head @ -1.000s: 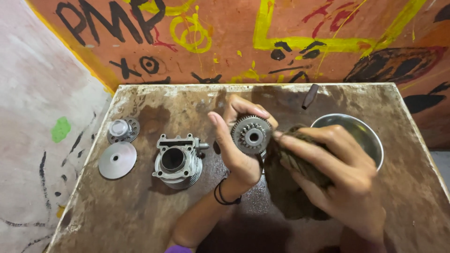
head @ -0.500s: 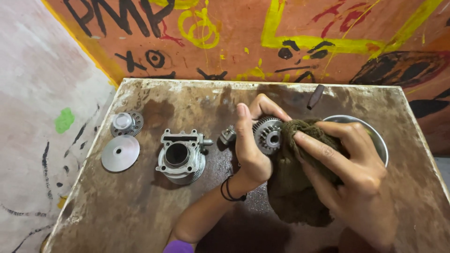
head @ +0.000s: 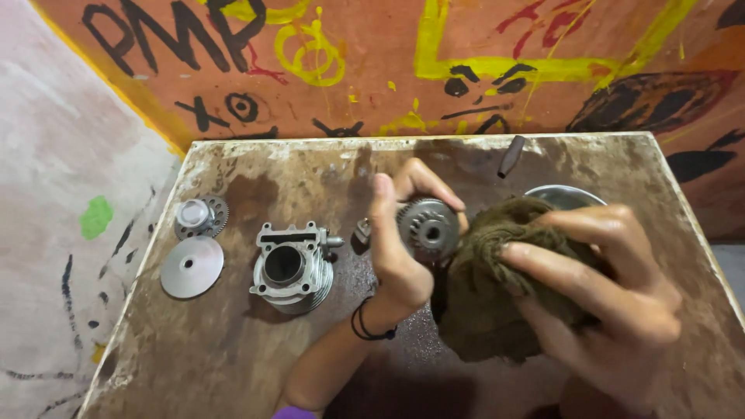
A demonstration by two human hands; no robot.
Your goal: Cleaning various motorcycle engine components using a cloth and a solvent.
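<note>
My left hand (head: 400,252) grips a round metal gear (head: 428,226) above the middle of a stained worktable (head: 233,357). Thumb and fingers wrap around its toothed rim, and its hub faces me. My right hand (head: 601,291) holds a dirty brown rag (head: 485,299) bunched against the gear's right side. The rag hangs down below both hands. A black band circles my left wrist.
A finned metal engine cylinder (head: 291,268) stands left of my hands. Further left lie a flat metal disc (head: 192,266) and a small toothed part with a cap (head: 199,216). A metal bowl (head: 566,195) sits behind the rag, a dark handle (head: 511,155) near the painted wall.
The gear has been turned and shifted slightly in my left hand. The rag in my right hand has pressed in closer against the gear's side.
</note>
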